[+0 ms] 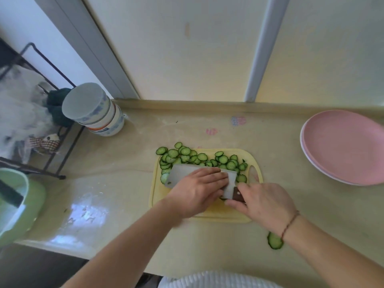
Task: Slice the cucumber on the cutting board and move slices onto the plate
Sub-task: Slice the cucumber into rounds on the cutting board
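green cucumber slices (pixel 199 157) heaped along the far side of the yellow cutting board (pixel 252 217), so slicing looks done and the pink plate (pixel 340 146), well apart at right, not yet loaded. left hand (pixel 197 191) flat with straight fingers on the cleaver (pixel 180 173), right hand (pixel 266 204) gripping its handle, one stray slice (pixel 275 241) near the wrist. glossy beige desk against a pale wall, stacked bowls (pixel 97 113), wire rack (pixel 41 113) and green tub (pixel 18 204) at left.

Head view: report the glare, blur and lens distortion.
Head view: glare on the wet counter at lower left; wide-angle bending curves the wall trim and stretches the pink plate; the rack and green bowl at the left edge are blurred; the cucumber slices and cleaver are fairly sharp.
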Demonstrator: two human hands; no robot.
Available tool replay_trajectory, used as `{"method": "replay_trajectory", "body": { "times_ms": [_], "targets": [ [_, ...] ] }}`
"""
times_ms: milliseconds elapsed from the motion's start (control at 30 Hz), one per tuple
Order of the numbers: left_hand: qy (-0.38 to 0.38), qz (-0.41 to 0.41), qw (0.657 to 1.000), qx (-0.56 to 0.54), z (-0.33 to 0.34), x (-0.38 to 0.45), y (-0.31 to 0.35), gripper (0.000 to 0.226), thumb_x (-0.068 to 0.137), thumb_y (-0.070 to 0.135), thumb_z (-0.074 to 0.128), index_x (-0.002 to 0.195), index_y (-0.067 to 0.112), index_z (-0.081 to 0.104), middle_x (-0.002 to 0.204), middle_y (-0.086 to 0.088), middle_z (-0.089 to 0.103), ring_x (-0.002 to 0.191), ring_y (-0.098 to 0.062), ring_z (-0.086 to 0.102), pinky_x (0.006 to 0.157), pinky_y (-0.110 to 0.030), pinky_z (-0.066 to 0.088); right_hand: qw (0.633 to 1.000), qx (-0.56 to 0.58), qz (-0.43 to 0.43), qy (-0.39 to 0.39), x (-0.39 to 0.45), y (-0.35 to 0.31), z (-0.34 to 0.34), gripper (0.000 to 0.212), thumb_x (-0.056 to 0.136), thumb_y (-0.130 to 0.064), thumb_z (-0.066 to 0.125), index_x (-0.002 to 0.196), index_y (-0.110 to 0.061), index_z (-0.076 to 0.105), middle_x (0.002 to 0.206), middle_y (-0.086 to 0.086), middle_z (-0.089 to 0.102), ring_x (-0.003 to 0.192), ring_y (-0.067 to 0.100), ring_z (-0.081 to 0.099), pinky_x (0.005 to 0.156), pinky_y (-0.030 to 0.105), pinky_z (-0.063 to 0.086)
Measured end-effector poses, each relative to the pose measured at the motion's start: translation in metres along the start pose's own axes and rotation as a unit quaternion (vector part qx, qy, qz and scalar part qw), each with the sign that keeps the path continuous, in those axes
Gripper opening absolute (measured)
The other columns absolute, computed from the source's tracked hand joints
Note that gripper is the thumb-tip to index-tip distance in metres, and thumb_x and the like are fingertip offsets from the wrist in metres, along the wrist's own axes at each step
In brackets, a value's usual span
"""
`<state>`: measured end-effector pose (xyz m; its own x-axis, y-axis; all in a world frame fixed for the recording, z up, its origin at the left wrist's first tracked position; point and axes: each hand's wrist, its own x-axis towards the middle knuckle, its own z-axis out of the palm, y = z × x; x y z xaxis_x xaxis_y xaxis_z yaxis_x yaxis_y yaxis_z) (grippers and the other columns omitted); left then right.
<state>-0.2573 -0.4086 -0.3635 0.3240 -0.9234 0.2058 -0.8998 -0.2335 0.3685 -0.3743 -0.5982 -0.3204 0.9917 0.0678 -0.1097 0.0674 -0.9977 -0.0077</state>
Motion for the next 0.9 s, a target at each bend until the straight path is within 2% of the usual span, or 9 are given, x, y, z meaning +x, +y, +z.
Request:
{"method": "replay_trajectory", "body": {
  "times_ms": [100, 200, 267, 433, 600, 667, 767, 833, 900],
  "targets": [
    [-0.024, -0.003, 0.999, -0.025, -0.005, -0.003, -0.021, 0.039, 0.104, 0.028, 0.05, 0.132, 0.007, 0.067, 0.139, -0.006, 0.063, 0.132, -0.023, 0.057, 0.109, -0.043, 0.048, 1.0, 0.0, -0.002, -0.015, 0.001, -0.004, -0.002, 0.065, 0.088, -0.075, 0.016, 0.098, -0.023, 0.054, 0.086, 0.0, 0.069, 0.094, 0.02, 0.068, 0.054, 0.032, 0.048],
    [-0.014, -0.014, 1.0, -0.017, -0.007, -0.007, -0.038, 0.036, 0.103, 0.027, 0.051, 0.128, 0.009, 0.07, 0.134, -0.004, 0.067, 0.131, -0.022, 0.059, 0.107, -0.047, 0.049, 1.0, -0.017, 0.003, -0.017, -0.002, 0.0, -0.001, 0.063, 0.089, -0.075, 0.014, 0.094, -0.022, 0.047, 0.101, -0.001, 0.069, 0.061, 0.02, 0.054, 0.047, 0.03, 0.042],
    [0.012, -0.008, 1.0, 0.001, -0.007, -0.009, -0.046, 0.033, 0.102, 0.025, 0.053, 0.124, 0.009, 0.073, 0.13, -0.004, 0.069, 0.127, -0.023, 0.061, 0.106, -0.048, 0.05, 0.999, -0.031, 0.002, -0.025, -0.006, 0.002, -0.002, 0.06, 0.089, -0.075, 0.011, 0.091, -0.024, 0.043, 0.109, -0.002, 0.068, 0.053, 0.019, 0.041, 0.042, 0.029, 0.032],
    [0.056, -0.025, 0.998, 0.035, -0.004, -0.013, -0.062, 0.032, 0.103, 0.025, 0.053, 0.119, 0.009, 0.075, 0.129, -0.007, 0.07, 0.126, -0.029, 0.061, 0.105, -0.05, 0.05, 0.999, -0.035, 0.007, 0.01, -0.021, 0.015, -0.002, 0.077, 0.086, -0.075, 0.009, 0.118, -0.024, 0.056, 0.078, -0.007, 0.064, 0.062, 0.015, 0.062, 0.041, 0.028, 0.02],
    [0.08, -0.096, 0.989, 0.075, -0.002, -0.023, -0.072, 0.027, 0.097, 0.021, 0.058, 0.112, 0.008, 0.077, 0.127, -0.012, 0.069, 0.123, -0.039, 0.061, 0.102, -0.056, 0.051, 0.998, -0.015, 0.053, -0.016, -0.043, 0.038, -0.002, 0.066, 0.087, -0.076, 0.015, 0.07, -0.027, 0.056, 0.051, -0.007, 0.055, 0.038, 0.015, 0.053, 0.037, 0.024, 0.02],
    [0.113, -0.147, 0.98, 0.07, -0.001, -0.024, -0.065, 0.029, 0.097, 0.022, 0.058, 0.114, 0.007, 0.076, 0.125, -0.011, 0.07, 0.122, -0.038, 0.06, 0.102, -0.054, 0.051, 0.996, -0.003, 0.084, 0.002, -0.057, 0.05, -0.002, 0.06, 0.085, -0.08, 0.016, 0.07, -0.031, 0.046, 0.055, -0.007, 0.059, 0.045, 0.013, 0.059, 0.038, 0.028, 0.023],
    [0.185, -0.165, 0.966, 0.072, 0.003, -0.02, -0.031, 0.025, 0.095, 0.02, 0.057, 0.105, 0.007, 0.076, 0.108, -0.009, 0.072, 0.104, -0.029, 0.063, 0.088, -0.046, 0.057, 0.989, 0.052, 0.138, 0.03, -0.076, 0.067, 0.001, 0.054, 0.079, -0.08, 0.028, 0.069, -0.029, 0.043, 0.055, -0.004, 0.057, 0.052, 0.016, 0.061, 0.042, 0.032, 0.033],
    [0.151, -0.1, 0.98, 0.078, 0.01, -0.018, -0.003, 0.024, 0.093, 0.026, 0.063, 0.108, 0.011, 0.074, 0.108, -0.006, 0.07, 0.099, -0.025, 0.063, 0.082, -0.04, 0.056, 0.98, 0.067, 0.186, 0.032, -0.078, 0.075, -0.002, 0.055, 0.078, -0.076, 0.036, 0.064, -0.024, 0.044, 0.047, -0.001, 0.051, 0.046, 0.021, 0.055, 0.04, 0.032, 0.032],
    [0.062, -0.049, 0.992, 0.102, 0.017, -0.015, 0.013, 0.041, 0.086, 0.041, 0.074, 0.117, 0.016, 0.069, 0.116, -0.004, 0.066, 0.097, -0.025, 0.063, 0.075, -0.036, 0.055, 0.972, 0.086, 0.217, 0.028, -0.077, 0.077, -0.004, 0.057, 0.079, -0.075, 0.038, 0.063, -0.021, 0.044, 0.046, 0.001, 0.049, 0.042, 0.02, 0.046, 0.041, 0.032, 0.034]
  ]
}}
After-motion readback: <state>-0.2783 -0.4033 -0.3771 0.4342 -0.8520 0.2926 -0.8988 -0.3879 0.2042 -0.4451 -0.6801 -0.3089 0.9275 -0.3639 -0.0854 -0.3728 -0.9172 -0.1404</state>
